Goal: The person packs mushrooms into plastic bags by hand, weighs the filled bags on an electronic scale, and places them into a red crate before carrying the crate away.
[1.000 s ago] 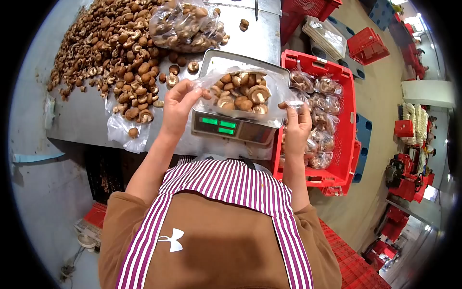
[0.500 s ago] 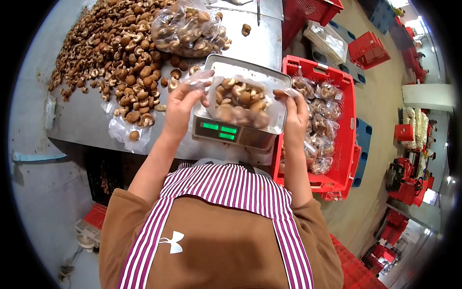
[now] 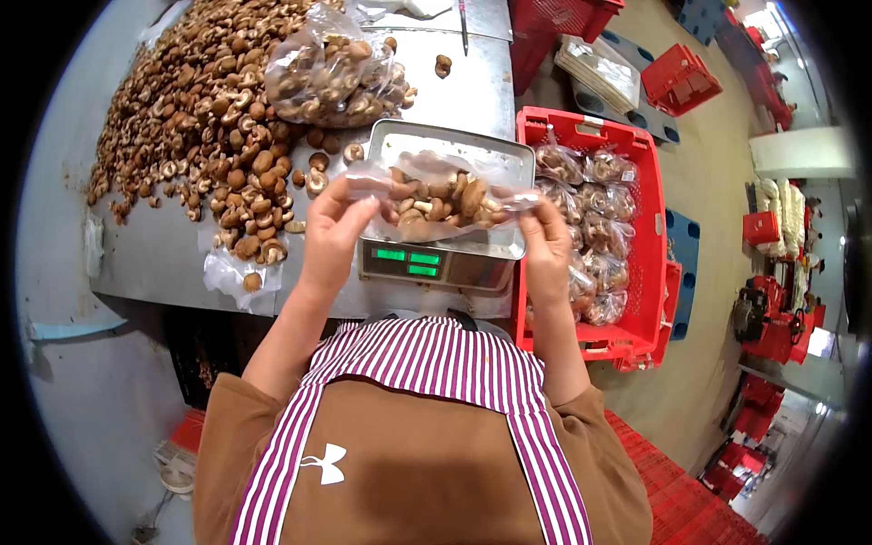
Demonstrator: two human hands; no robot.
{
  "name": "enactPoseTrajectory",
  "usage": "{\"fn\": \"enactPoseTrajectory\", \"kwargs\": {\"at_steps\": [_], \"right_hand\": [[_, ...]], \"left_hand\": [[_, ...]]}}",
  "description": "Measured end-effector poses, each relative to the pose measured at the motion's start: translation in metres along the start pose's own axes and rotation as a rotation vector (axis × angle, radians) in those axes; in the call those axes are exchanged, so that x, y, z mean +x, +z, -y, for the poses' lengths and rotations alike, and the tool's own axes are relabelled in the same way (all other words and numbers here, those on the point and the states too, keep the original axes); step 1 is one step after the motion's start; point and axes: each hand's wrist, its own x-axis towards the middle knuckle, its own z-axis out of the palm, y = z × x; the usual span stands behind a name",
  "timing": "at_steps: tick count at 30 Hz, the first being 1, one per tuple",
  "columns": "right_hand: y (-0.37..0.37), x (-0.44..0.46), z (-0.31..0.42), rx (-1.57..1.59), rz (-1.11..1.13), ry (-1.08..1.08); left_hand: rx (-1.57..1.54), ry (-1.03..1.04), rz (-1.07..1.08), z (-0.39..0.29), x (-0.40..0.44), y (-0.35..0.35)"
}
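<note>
An opened clear plastic bag of brown mushrooms (image 3: 445, 202) is over the steel tray of a digital scale (image 3: 495, 159), whose green displays are lit. My left hand (image 3: 341, 218) pinches the bag's left edge between thumb and fingers. Its right edge is gripped by my right hand (image 3: 543, 232), also with a pinch. I cannot tell whether the bag's underside touches the tray. Behind and left of the scale lies a larger clear bag of mushrooms (image 3: 336, 73).
A big heap of loose mushrooms (image 3: 209, 109) covers the left of the metal table (image 3: 173, 259). Right of the scale stands a red crate (image 3: 647, 245) of packed mushroom bags. A flattened plastic bag (image 3: 232, 277) lies at the table's front edge. A pen (image 3: 463, 27) lies at the back.
My hands have drawn the bag's edges upward and its mushrooms have shifted inside. The whole view has moved slightly, shifting the table and scale left in the picture.
</note>
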Motion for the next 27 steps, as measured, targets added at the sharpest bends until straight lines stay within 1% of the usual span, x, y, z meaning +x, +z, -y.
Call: {"fn": "enactPoseTrajectory", "kwargs": {"at_steps": [1, 3, 4, 5, 7, 8, 9, 10, 11, 13, 14, 15, 16, 17, 18, 19, 20, 21, 23, 24, 25, 27], "right_hand": [[0.002, -0.002, -0.003, 0.007, 0.044, 0.019], [0.01, 0.001, -0.004, 0.074, 0.091, 0.067], [0.014, 0.006, 0.008, 0.108, 0.167, 0.066], [0.02, 0.008, 0.006, 0.123, 0.153, 0.072], [0.025, 0.019, 0.008, 0.116, 0.272, 0.115], [0.024, 0.024, 0.005, 0.105, 0.284, 0.078], [0.023, 0.026, 0.001, 0.092, 0.291, 0.045], [0.026, 0.026, 0.007, 0.149, 0.281, 0.137], [0.028, 0.027, 0.008, 0.144, 0.287, 0.18], [0.035, 0.032, 0.0, -0.125, 0.259, -0.242], [0.037, 0.032, -0.003, -0.13, 0.236, -0.24], [0.04, 0.033, -0.005, -0.084, 0.233, -0.194], [0.04, 0.034, -0.006, -0.036, 0.232, -0.15], [0.039, 0.034, -0.006, -0.035, 0.22, -0.149], [0.039, 0.035, -0.005, -0.022, 0.28, -0.092], [0.037, 0.036, -0.006, -0.008, 0.343, -0.035], [0.032, 0.04, -0.008, -0.009, 0.439, 0.131], [0.029, 0.04, -0.007, -0.005, 0.434, 0.132], [0.023, 0.041, -0.003, -0.081, 0.329, 0.005], [0.016, 0.044, -0.005, -0.161, 0.291, -0.143], [0.007, 0.044, -0.008, -0.34, 0.312, -0.129], [-0.003, 0.04, -0.011, -0.572, 0.362, -0.008]], "left_hand": [[-0.003, -0.003, 0.014, -0.002, -0.003, 0.005], [-0.023, -0.078, 0.111, -0.006, -0.004, 0.018], [-0.036, -0.104, 0.129, -0.006, -0.003, 0.024], [-0.026, -0.165, 0.123, -0.007, -0.002, 0.03], [0.022, -0.208, 0.199, -0.001, -0.002, 0.032], [0.052, -0.216, 0.189, -0.003, -0.003, 0.034], [-0.016, -0.211, 0.176, -0.006, 0.0, 0.035], [-0.011, -0.197, 0.142, -0.005, 0.0, 0.034], [-0.003, -0.182, 0.104, -0.005, -0.001, 0.032], [0.037, -0.141, 0.045, -0.005, -0.001, 0.032], [0.04, -0.145, 0.019, -0.002, -0.001, 0.028], [0.05, -0.138, -0.014, -0.007, 0.0, 0.034], [0.048, -0.161, 0.027, -0.007, 0.0, 0.034], [0.047, -0.185, 0.066, -0.007, -0.001, 0.035], [0.051, -0.191, 0.074, -0.007, -0.001, 0.039], [0.039, -0.268, 0.162, -0.008, -0.004, 0.046], [0.026, -0.344, 0.249, -0.009, -0.006, 0.049], [0.05, -0.361, 0.336, -0.01, -0.003, 0.049], [0.153, -0.304, 0.296, -0.014, 0.008, 0.041], [0.131, -0.261, 0.264, -0.008, 0.018, 0.026], [0.189, -0.216, 0.225, 0.003, 0.031, 0.007], [0.243, -0.244, 0.197, 0.027, 0.051, -0.017]]}}
